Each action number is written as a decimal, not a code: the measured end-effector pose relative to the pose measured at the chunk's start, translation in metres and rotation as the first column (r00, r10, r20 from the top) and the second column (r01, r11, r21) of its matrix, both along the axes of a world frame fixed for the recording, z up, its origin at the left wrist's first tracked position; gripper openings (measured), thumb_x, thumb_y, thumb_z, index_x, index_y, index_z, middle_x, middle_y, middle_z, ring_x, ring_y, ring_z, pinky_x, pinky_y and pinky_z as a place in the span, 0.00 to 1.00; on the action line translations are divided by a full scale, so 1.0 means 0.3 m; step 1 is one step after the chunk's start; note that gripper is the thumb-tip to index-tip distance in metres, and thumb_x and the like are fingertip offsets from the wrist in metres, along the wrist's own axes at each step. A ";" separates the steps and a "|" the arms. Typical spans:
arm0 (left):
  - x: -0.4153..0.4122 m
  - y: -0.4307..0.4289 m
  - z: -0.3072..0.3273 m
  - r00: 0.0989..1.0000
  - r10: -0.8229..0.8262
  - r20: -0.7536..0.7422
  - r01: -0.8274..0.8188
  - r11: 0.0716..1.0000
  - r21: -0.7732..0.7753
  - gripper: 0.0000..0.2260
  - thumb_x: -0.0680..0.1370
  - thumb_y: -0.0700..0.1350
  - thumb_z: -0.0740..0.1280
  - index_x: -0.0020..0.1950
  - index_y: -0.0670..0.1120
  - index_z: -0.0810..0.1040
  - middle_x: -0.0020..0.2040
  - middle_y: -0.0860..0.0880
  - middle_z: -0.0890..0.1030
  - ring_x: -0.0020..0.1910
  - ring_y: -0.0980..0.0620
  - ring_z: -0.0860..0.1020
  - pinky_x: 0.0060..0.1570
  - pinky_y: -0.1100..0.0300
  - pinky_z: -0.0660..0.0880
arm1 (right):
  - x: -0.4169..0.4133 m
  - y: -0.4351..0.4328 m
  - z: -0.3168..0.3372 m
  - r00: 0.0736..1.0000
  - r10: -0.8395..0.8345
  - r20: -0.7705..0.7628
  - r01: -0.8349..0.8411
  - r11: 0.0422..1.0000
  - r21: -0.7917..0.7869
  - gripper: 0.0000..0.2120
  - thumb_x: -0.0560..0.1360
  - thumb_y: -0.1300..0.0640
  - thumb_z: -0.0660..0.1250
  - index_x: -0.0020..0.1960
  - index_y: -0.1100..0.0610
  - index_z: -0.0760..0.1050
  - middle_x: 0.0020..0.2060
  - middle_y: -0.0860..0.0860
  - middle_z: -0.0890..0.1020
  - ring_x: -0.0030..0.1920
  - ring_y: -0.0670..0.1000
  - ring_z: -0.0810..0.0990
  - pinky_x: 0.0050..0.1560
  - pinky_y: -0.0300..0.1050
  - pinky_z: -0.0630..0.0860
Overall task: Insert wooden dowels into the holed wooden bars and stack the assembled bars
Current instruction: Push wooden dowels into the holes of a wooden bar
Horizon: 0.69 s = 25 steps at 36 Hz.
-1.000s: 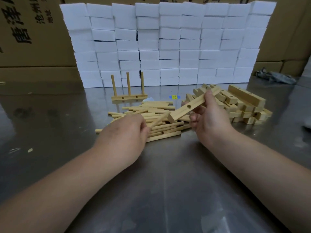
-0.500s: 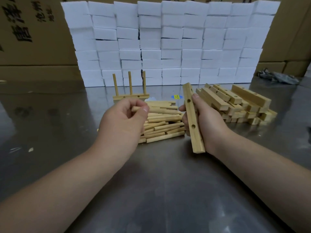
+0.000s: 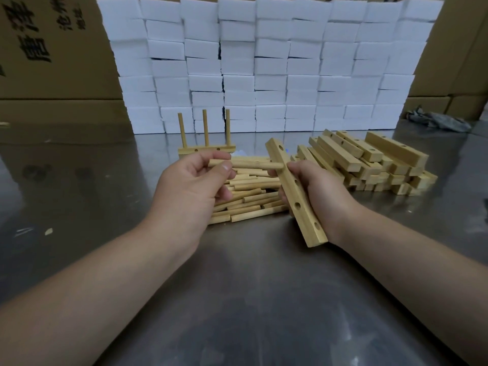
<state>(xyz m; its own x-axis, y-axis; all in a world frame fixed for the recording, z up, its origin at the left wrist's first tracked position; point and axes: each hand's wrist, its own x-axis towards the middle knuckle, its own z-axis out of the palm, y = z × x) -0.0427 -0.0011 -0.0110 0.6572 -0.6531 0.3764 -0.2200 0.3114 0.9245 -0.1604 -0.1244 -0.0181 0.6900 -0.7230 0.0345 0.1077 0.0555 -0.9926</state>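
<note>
My right hand grips a holed wooden bar, held on a slant above the table with its row of holes facing left. My left hand pinches a wooden dowel that lies level, its right tip touching the bar's holed face near the upper end. Under both hands lies a loose heap of dowels. A pile of holed bars sits to the right. Behind the heap stands an assembled bar with three upright dowels.
The work goes on over a shiny metal table. A wall of white foam blocks runs across the back, with cardboard boxes behind it. A crumpled grey cloth lies at the far right.
My left hand lifted a dowel out of the heap and brought its tip to the bar. My right hand turned the bar from flat to a steep slant and tilted it toward the dowel.
</note>
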 end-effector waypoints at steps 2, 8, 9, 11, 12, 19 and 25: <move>0.001 0.000 -0.001 1.000 0.015 0.014 -0.015 1.000 0.004 0.08 0.76 0.40 0.64 0.42 0.52 0.78 0.30 0.57 0.79 0.25 0.59 0.73 0.32 0.67 0.74 | 0.001 0.000 -0.001 1.000 0.003 -0.006 -0.003 1.000 -0.012 0.16 0.79 0.52 0.55 0.46 0.57 0.80 0.23 0.50 0.73 0.23 0.45 0.71 0.24 0.36 0.67; 0.002 -0.003 0.000 0.998 0.047 0.033 -0.047 0.999 0.007 0.08 0.76 0.40 0.64 0.42 0.52 0.78 0.30 0.57 0.79 0.25 0.59 0.73 0.35 0.63 0.72 | 0.003 -0.002 -0.003 1.000 0.001 0.008 -0.001 1.000 0.003 0.15 0.78 0.52 0.57 0.46 0.57 0.80 0.23 0.50 0.74 0.23 0.44 0.72 0.23 0.34 0.67; 0.003 -0.003 0.000 0.998 0.051 0.037 -0.051 0.999 0.007 0.08 0.76 0.41 0.64 0.42 0.52 0.78 0.30 0.57 0.79 0.25 0.60 0.73 0.36 0.63 0.72 | 0.003 -0.003 -0.004 1.000 0.000 0.007 -0.001 1.000 0.006 0.15 0.78 0.52 0.57 0.46 0.57 0.80 0.24 0.49 0.74 0.23 0.44 0.73 0.23 0.34 0.68; 0.004 -0.004 0.000 0.997 0.060 0.045 -0.061 0.998 0.008 0.07 0.76 0.41 0.64 0.42 0.53 0.78 0.30 0.58 0.79 0.25 0.60 0.73 0.35 0.63 0.72 | 0.002 -0.004 -0.005 1.000 -0.007 0.003 0.007 1.000 0.007 0.15 0.78 0.51 0.58 0.46 0.56 0.81 0.25 0.49 0.75 0.25 0.44 0.74 0.24 0.35 0.69; 0.005 -0.004 0.000 0.997 0.065 0.047 -0.066 0.998 0.007 0.07 0.76 0.41 0.64 0.43 0.53 0.78 0.31 0.58 0.79 0.25 0.60 0.73 0.35 0.64 0.72 | 0.002 -0.003 -0.006 1.000 -0.011 0.003 0.011 1.000 0.008 0.14 0.78 0.51 0.58 0.46 0.56 0.81 0.25 0.48 0.76 0.25 0.43 0.75 0.25 0.35 0.70; 0.007 -0.003 0.009 0.995 0.102 0.010 -0.101 0.994 -0.042 0.08 0.77 0.41 0.64 0.41 0.52 0.78 0.30 0.57 0.79 0.24 0.60 0.72 0.30 0.69 0.72 | 0.005 -0.001 0.001 0.997 -0.045 0.061 0.040 0.996 0.082 0.09 0.78 0.53 0.60 0.42 0.55 0.74 0.27 0.50 0.78 0.25 0.46 0.75 0.25 0.35 0.71; 0.010 0.003 0.015 0.992 0.125 -0.006 -0.125 0.990 -0.071 0.08 0.77 0.42 0.63 0.41 0.52 0.77 0.29 0.57 0.79 0.24 0.60 0.72 0.33 0.65 0.73 | 0.006 -0.002 0.004 0.996 -0.021 0.082 0.018 0.999 0.032 0.06 0.78 0.55 0.57 0.47 0.56 0.71 0.28 0.51 0.80 0.20 0.48 0.70 0.22 0.36 0.66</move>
